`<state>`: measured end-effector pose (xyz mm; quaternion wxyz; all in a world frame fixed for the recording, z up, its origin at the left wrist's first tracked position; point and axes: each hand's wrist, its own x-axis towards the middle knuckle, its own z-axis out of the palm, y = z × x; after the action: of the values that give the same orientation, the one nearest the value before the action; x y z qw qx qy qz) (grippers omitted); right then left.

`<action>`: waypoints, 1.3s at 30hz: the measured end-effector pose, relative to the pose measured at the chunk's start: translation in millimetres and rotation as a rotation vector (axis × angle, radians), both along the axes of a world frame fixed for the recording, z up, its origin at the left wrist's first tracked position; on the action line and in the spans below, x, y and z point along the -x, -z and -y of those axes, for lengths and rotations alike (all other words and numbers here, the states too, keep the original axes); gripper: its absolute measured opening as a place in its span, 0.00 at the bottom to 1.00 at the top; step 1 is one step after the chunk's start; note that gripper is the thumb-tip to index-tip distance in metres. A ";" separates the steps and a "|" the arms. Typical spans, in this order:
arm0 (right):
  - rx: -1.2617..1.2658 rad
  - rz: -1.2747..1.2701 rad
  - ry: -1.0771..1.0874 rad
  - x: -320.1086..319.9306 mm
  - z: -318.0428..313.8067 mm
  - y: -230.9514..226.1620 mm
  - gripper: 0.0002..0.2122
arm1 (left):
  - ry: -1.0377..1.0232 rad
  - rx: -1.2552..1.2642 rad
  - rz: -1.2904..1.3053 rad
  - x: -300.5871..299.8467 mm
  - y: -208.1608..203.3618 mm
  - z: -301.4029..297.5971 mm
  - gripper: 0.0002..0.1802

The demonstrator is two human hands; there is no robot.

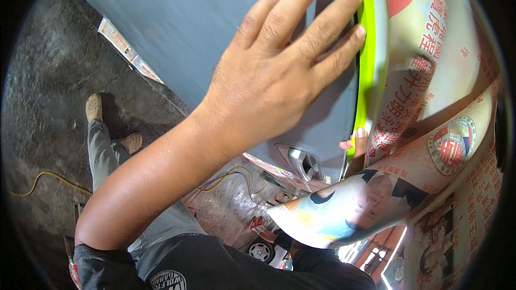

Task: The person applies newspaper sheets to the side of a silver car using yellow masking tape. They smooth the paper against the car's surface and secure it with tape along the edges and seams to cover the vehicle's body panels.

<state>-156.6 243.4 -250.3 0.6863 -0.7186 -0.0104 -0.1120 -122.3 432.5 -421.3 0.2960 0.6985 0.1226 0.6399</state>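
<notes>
My left hand [269, 75] is spread open over a large grey vehicle panel [161, 27]. Two of its fingertips overlap a strip of bright green masking tape [367, 75]; whether they press on it I cannot tell. The tape runs along the panel's right edge, beside a dark gap. Lower down, the fingers of my right hand [359, 145] pinch around the tape's near end; the rest of that hand is behind a printed sheet [328, 209]. This large, pale sheet with red lettering and pictures curls up at its near end and borders the tape on the right.
A door handle recess [303, 161] sits low on the panel. Strips of printed paper [129, 51] edge the panel's far left side. A yellow cable [48, 174] crosses the dark, stained floor [48, 102]. A spoked wheel [262, 251] shows below, near my body.
</notes>
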 end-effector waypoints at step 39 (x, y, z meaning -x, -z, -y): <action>-0.459 -0.056 -0.043 86.7 16.2 -34.9 0.27 | 0.510 0.445 -0.183 115.0 -54.5 37.8 0.17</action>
<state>-243.3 227.2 -215.4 0.8340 -0.5460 0.0189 -0.0768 -237.3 394.7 -366.8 0.5791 0.6795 0.1065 0.4378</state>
